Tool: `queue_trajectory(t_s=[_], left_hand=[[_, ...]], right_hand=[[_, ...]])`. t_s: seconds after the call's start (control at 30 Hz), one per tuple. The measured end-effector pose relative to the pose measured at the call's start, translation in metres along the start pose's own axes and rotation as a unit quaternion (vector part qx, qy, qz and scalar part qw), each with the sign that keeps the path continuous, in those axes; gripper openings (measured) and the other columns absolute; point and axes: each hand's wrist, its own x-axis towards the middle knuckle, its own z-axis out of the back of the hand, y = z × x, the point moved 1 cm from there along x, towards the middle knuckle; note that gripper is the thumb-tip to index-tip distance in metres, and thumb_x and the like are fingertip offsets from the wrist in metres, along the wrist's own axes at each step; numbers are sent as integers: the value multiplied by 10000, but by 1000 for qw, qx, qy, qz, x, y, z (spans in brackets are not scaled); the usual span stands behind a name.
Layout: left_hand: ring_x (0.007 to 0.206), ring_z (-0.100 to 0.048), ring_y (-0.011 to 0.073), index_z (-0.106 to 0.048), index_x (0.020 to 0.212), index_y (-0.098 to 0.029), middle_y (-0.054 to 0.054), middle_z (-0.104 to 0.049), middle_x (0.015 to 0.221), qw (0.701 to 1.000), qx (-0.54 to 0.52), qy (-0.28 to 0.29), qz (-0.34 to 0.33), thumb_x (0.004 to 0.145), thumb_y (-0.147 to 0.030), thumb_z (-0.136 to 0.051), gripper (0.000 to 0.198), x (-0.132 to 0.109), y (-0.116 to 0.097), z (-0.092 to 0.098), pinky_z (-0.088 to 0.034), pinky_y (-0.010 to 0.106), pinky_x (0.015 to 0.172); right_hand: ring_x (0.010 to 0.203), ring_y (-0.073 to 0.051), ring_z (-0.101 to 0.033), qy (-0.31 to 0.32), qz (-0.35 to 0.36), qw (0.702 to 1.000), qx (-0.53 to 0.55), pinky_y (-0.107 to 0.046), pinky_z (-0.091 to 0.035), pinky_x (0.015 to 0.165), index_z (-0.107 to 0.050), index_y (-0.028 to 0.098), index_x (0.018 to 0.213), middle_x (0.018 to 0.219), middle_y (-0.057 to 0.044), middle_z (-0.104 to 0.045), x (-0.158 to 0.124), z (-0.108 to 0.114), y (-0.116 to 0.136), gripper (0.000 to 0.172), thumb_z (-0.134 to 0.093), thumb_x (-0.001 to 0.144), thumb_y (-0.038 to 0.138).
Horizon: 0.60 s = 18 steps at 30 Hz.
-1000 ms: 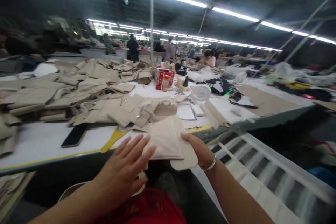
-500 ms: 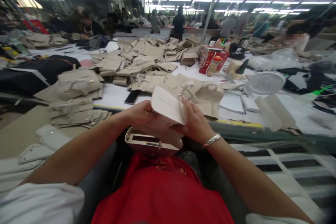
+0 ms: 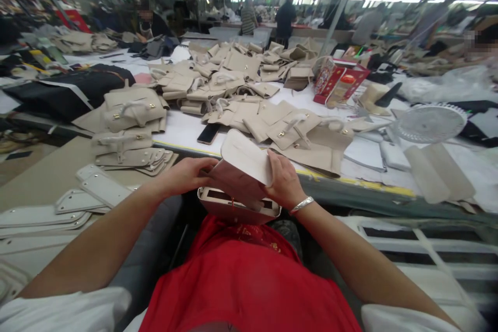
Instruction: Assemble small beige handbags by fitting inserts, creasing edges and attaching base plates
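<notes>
In front of my lap I hold a pale beige handbag piece (image 3: 245,161), its rounded flap end tilted up. My left hand (image 3: 196,172) is closed at its left side, fingertips partly hidden behind it. My right hand (image 3: 285,177), with a silver bracelet at the wrist, grips the right edge, fingers on the outer face. Just below, against my red apron, rests a boxy beige bag body (image 3: 221,203) with a dark slot along its top. Whether it is joined to the held piece I cannot tell.
Beige bag pieces (image 3: 233,70) lie heaped across the table. A phone (image 3: 209,133) lies near the front edge. Stacked panels (image 3: 103,187) are at left. A red printed box (image 3: 338,80) and a clear round fan-like disc (image 3: 430,122) stand at right. Other people work farther back.
My view has turned slightly left, shifting the table rightward in the picture. My left hand has moved a little outward along the handbag piece. My right hand keeps its grip.
</notes>
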Motion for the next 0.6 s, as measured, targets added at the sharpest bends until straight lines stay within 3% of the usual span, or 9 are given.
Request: queue_trajectory(t_s=[0.13,0.2,0.43,0.5,0.6], left_hand=[[867,-588,162,-606,1011,-180,17,-649,961,995,35,-94,-14,756,-232,-501,281,5,10,-6,-438,241,781],[859,-579,167,-615,967,-173,26,-642,930,990,80,-112,-24,751,-201,-491,250,7,13,-8,-430,249,778],[808,-584,197,-635,822,-170,57,-639,821,992,123,-33,2,746,-212,-504,157,2,40,-46,-438,290,751],[859,-585,214,-644,849,-174,69,-649,862,994,95,-45,27,746,-240,-514,179,-4,53,-54,-438,319,801],[981,-570,192,-598,1041,-175,69,-633,1044,985,-53,-140,89,767,-260,-489,306,-15,74,-56,-422,326,896]], right_hand=[[1108,-306,-377,-24,3,1000,-4,-415,-297,961,-288,45,1319,1222,-192,-435,4,-2,-1,767,-581,684,359],[1099,-317,-379,-22,6,1000,-9,-427,-297,945,-287,55,1321,1214,-193,-437,5,-3,1,775,-577,680,381],[1004,-319,-399,73,56,993,-76,-424,-293,888,-346,33,1292,1125,-190,-475,-9,-6,0,794,-611,627,377],[990,-322,-397,100,87,986,-97,-435,-273,892,-351,26,1298,1107,-190,-483,-14,-7,3,821,-618,629,421],[927,-308,-413,132,123,976,-122,-420,-298,828,-294,7,1345,1076,-190,-490,-16,-15,12,905,-590,665,525]])
